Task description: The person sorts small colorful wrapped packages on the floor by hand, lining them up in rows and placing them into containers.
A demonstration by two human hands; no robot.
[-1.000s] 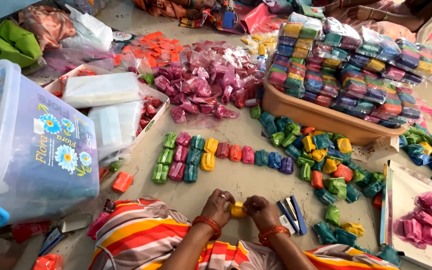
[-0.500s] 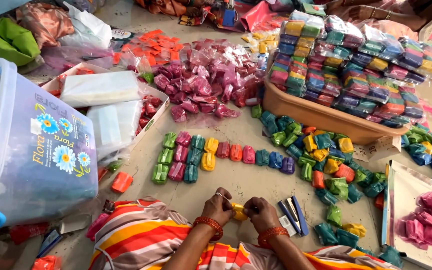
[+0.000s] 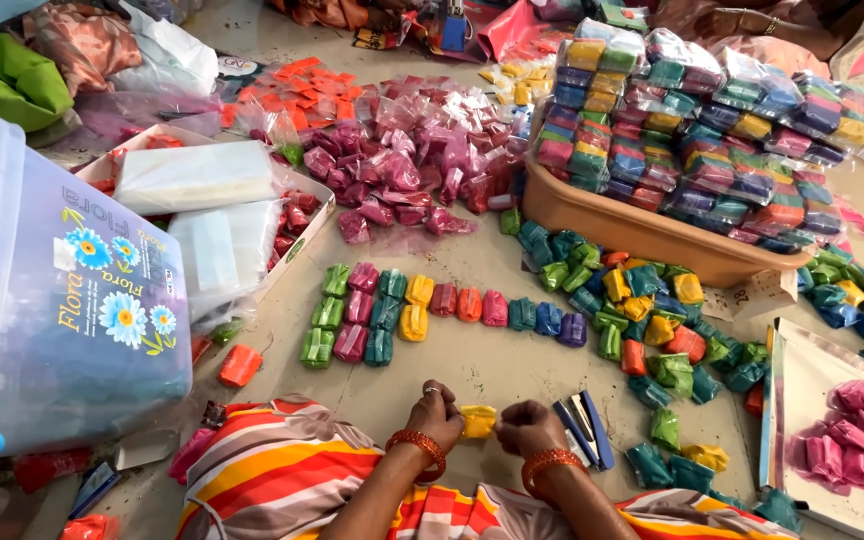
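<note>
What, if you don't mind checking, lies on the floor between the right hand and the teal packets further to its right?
In the head view, a blue stapler lies right beside the right hand, then bare floor up to the teal packets.

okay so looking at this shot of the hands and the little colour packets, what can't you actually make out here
- Yellow packet, head view: its ends are covered by the left hand and right hand, so how it is sealed can't be seen.
- Stapler: partly behind the right hand.
- Brown tray: its inside is buried under stacked packet bundles.
- Plastic tub: cut off by the left edge.
</note>
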